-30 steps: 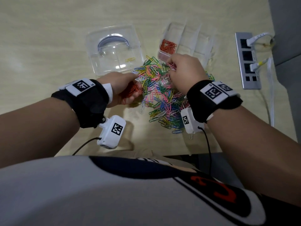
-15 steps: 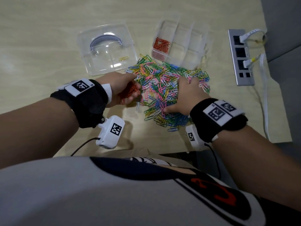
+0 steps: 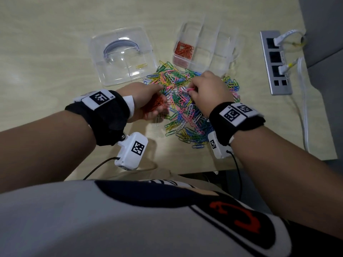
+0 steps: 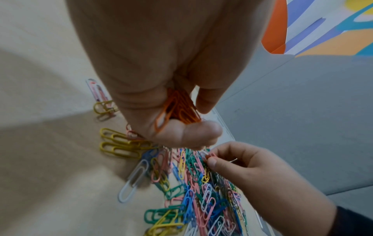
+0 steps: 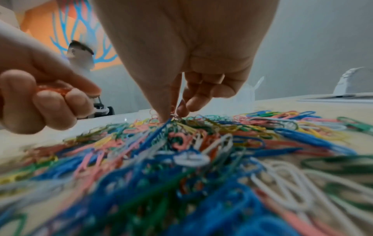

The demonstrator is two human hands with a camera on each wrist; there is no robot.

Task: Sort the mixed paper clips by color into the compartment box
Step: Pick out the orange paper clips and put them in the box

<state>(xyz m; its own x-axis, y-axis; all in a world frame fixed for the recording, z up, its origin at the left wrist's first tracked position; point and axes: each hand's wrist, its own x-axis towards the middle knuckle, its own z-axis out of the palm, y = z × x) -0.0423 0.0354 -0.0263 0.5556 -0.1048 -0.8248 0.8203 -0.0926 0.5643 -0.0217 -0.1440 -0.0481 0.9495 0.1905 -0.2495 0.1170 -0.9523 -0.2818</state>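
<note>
Fingers [image 4: 212,162] of the right hand [image 3: 209,91] pinch one clip from the mixed pile [image 3: 185,112]; left hand [image 3: 146,101] holds orange clips [image 4: 177,108], one box [image 3: 202,47] compartment filled beside the pile.

The tabletop [image 3: 46,43] is pale wood-grain laminate under soft, even light, with a bright glare patch toward 10 o'clock. A silver power strip [image 3: 276,62] lies flat at 2 o'clock; two white plugs with pale cables are seated in it. A grey upholstered surface [image 3: 323,34] borders the tabletop edge at 3 o'clock. In the wrist views, a grey wall [image 4: 302,111] carries a mural [image 4: 322,27] in orange, blue and white.
</note>
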